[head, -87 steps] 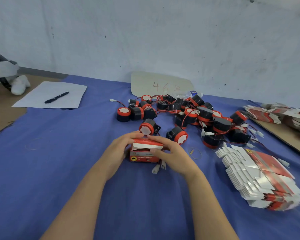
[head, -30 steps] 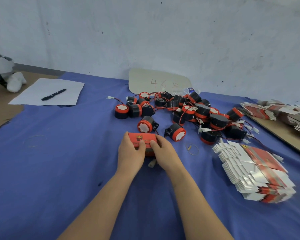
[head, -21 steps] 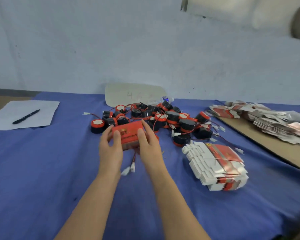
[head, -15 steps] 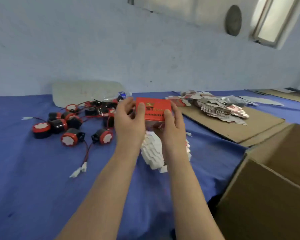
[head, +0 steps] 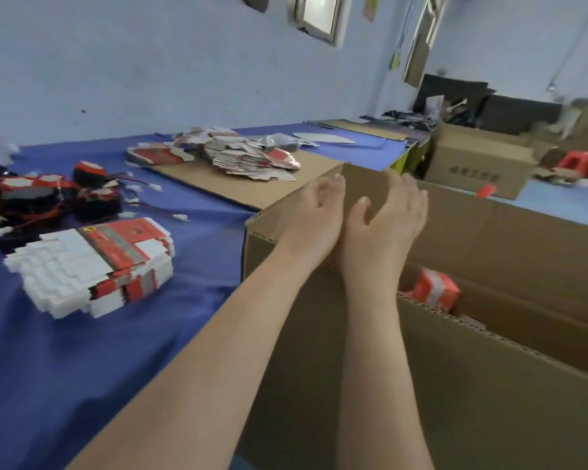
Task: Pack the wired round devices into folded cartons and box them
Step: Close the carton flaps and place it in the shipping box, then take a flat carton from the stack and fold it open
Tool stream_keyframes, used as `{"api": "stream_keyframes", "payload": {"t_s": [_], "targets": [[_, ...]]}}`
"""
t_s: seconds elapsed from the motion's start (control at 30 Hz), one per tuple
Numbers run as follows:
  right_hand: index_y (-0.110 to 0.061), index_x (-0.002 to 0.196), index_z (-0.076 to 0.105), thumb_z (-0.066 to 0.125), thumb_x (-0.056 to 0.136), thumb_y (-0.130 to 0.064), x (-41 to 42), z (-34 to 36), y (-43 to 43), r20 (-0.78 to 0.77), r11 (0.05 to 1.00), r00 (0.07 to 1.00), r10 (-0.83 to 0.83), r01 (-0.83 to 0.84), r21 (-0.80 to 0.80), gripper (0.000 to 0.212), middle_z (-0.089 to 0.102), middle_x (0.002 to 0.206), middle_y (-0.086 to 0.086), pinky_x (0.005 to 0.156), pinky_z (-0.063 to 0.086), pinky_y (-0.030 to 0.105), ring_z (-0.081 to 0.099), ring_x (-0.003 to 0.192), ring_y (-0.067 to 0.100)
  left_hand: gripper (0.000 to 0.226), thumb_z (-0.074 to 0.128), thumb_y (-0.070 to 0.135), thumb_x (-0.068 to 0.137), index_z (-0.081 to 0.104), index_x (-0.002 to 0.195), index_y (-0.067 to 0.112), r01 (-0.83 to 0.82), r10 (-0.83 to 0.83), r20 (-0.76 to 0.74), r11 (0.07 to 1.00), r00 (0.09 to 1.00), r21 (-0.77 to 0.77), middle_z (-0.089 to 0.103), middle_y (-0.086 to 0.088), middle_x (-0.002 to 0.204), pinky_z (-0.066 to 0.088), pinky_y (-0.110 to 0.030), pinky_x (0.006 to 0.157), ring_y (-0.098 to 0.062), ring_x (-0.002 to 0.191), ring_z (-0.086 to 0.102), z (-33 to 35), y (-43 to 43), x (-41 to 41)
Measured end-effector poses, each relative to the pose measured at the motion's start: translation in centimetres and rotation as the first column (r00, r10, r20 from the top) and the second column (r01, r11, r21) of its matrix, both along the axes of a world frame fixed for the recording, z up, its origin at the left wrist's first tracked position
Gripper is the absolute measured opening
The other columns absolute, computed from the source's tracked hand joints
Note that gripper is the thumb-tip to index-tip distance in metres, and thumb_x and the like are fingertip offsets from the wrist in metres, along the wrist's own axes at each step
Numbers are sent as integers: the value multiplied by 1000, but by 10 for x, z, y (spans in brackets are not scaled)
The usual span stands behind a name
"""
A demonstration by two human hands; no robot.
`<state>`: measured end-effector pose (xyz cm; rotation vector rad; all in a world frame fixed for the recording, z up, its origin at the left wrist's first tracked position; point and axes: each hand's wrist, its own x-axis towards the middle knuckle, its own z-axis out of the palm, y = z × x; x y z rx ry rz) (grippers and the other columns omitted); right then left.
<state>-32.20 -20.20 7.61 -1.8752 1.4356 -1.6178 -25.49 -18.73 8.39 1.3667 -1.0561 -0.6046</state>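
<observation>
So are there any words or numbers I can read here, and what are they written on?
No text here reads clearly.
far cardboard box: one row of dark printed characters, too blurred to read.
stack of flat cartons: a round yellow mark and small print, too blurred to read.
red carton inside the big box: print too blurred to read.
wall sign: too small to read.

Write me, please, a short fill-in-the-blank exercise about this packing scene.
1. Above the box, the left hand and the right hand hold ___.
2. The one carton visible inside the box is mostly ___ in colour.
3. The flat cartons are stacked on a ___ cloth.

Missing words: nothing; red; blue.
</observation>
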Motion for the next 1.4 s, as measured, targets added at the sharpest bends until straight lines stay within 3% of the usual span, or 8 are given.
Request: {"api": "stream_keyframes", "payload": {"t_s": [0.13, 0.3, 0.47, 0.6, 0.97, 1.17, 1.3, 1.4], "targets": [[-23, 113, 60, 45, 95, -7, 48, -4, 24, 251, 908, 872, 420, -404, -114, 29, 65, 96, -16, 81, 41, 7, 56, 87, -8, 31, 42, 26, 100, 62, 113, 7, -189, 152, -233, 971, 960, -144, 68, -6, 106, 51, -18, 79, -11, 94, 64, -5, 18, 38], [-32, 97, 61, 48, 96, -11, 130, -33, 49, 231, 718, 718, 656, -688, 100, 24, 69, 98, -9, 85, 50, 30, 63, 93, 8, 15, 47, 13, 96, 59, 105, 14, -514, 474, -235, 843, 849, -158, 62, 8, 96, 44, -7, 74, -2, 87, 57, -29, 67, 128], [-13, 131, 53, 47, 96, -26, 199, -77, 59, -160, 739, 755, 636, -535, 410, 38, 53, 134, 9, 99, 34, 30, 46, 125, 26, 32, 46, 13, 94, 53, 125, 12, -739, 735, -227, 669, 639, 84, 52, -5, 129, 43, -29, 89, -19, 113, 52, -71, 125, 208], [-7, 138, 39, 46, 94, -46, 225, -98, 58, -404, 771, 699, 589, -337, 541, 59, 40, 144, 14, 111, 28, 43, 34, 133, 32, 10, 46, 8, 90, 47, 85, 0, -697, 739, -112, 666, 664, 266, 47, -32, 113, 45, -48, 75, -44, 107, 50, -96, 138, 230], [-19, 144, 30, 57, 90, -47, 243, -103, 68, -457, 856, 733, 503, -352, 378, 66, 28, 149, 12, 117, 6, 49, 10, 144, 29, 51, 48, 21, 91, 40, 139, 5, -676, 705, 75, 637, 705, 371, 19, -10, 154, 29, -43, 111, -31, 137, 28, -118, 122, 235], [-17, 136, 43, 64, 89, -27, 252, -81, 79, -22, 773, 774, 632, -629, 86, 53, 46, 126, 4, 91, 31, 18, 40, 115, 14, 49, 46, 8, 96, 42, 141, 24, -712, 692, -171, 674, 702, -196, 52, -4, 137, 43, -38, 104, -18, 125, 50, -86, 149, 239], [-18, 142, 33, 67, 85, -34, 274, -65, 94, -109, 746, 737, 666, -660, 93, 69, 54, 128, 4, 104, 33, 38, 42, 121, 25, 49, 46, 3, 95, 44, 142, 20, -746, 812, 69, 563, 580, -356, 57, 15, 127, 45, -19, 96, -1, 109, 55, -61, 192, 262], [-17, 152, 14, 67, 87, -28, 295, -57, 122, -97, 654, 649, 754, -756, 22, 84, 29, 152, 7, 103, 22, 19, 25, 138, 19, 49, 45, 2, 94, 50, 137, 25, -780, 859, 288, 507, 423, -367, 61, 18, 109, 37, 1, 76, 8, 87, 53, -57, 233, 283]]}}
